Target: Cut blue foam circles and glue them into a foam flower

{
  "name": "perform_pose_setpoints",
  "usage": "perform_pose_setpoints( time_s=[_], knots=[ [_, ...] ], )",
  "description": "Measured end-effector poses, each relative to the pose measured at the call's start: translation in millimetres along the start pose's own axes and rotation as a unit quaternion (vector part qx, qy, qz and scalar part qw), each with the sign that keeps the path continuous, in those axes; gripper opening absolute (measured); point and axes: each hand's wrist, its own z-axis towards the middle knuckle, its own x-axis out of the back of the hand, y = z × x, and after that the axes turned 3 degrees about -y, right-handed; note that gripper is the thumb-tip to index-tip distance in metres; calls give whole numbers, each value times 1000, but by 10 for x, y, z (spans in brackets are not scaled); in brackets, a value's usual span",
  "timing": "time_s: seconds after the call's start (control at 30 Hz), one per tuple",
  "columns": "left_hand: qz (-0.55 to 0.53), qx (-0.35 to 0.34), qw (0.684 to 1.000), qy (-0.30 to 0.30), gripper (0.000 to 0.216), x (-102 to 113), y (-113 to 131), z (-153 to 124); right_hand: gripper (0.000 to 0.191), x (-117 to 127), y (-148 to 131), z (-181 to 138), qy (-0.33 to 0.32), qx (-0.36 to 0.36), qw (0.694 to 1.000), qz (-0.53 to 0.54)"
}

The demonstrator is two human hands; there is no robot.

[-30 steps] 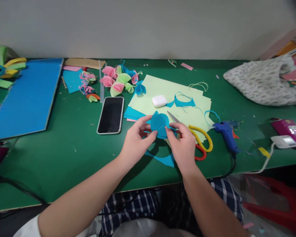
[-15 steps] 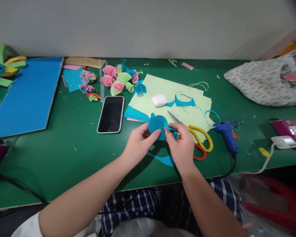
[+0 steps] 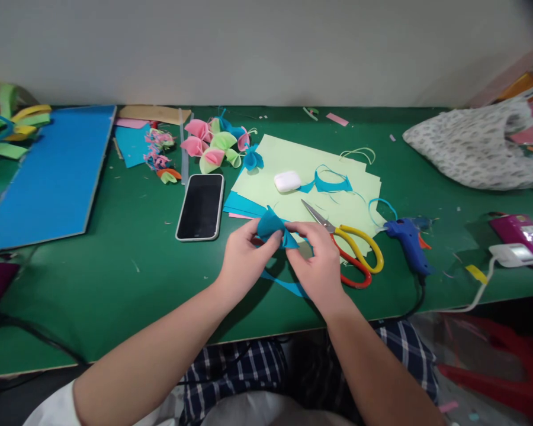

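Observation:
Between my two hands is a blue paper flower [image 3: 270, 222], folded and pinched at its middle. My left hand [image 3: 245, 253] grips its left side, thumb pressed on the front. On the other side, my right hand [image 3: 316, 255] has its fingers closed on the flower's right edge. A blue paper scrap [image 3: 288, 286] lies on the table below my hands. Just right of my right hand are scissors [image 3: 359, 248] with yellow and red handles, their blades resting on pale green paper sheets [image 3: 288, 152].
A phone [image 3: 201, 207] lies left of my hands, with folded paper flowers [image 3: 213, 145] behind it. A white case [image 3: 287, 181] sits on the green sheets. To the right are a blue glue gun [image 3: 406, 242] and a patterned bag [image 3: 466, 145]; a blue board [image 3: 57, 171] lies left.
The blue paper was a flat round piece facing up; now it is folded and gathered. Both hands have shifted slightly left, baring more of the scissors.

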Motion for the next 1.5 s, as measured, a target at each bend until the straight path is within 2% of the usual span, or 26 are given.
perform_pose_setpoints(
  time_s=[0.2, 0.6, 0.83, 1.0, 1.1, 1.27, 1.5],
  knots=[
    [-7, -13, 1000, 8, 15, 9, -7, 9, 32, -6, 0, 0, -14, 4, 1000, 4],
    [-25, 4, 1000, -15, 16, 14, -53, 24, 20, -8, 43, 3, 11, -26, 1000, -2],
    [-2, 13, 1000, -19, 18, 18, -39, 14, 20, 9, 29, 21, 15, -42, 999, 4],
    [-40, -4, 998, -41, 21, 11, -35, 13, 21, 5, 30, 29, 16, -54, 998, -1],
    [-80, -3, 996, -49, 34, 2, -52, 18, 22, 3, 48, 24, 16, -47, 999, -2],
    [-95, 19, 995, -31, 63, -1, -76, 23, 23, -2, 65, 21, 17, -38, 999, -1],
    [-91, 29, 995, -30, 61, 0, -41, 9, 23, -9, 52, 24, 14, -42, 999, -1]
  ],
)
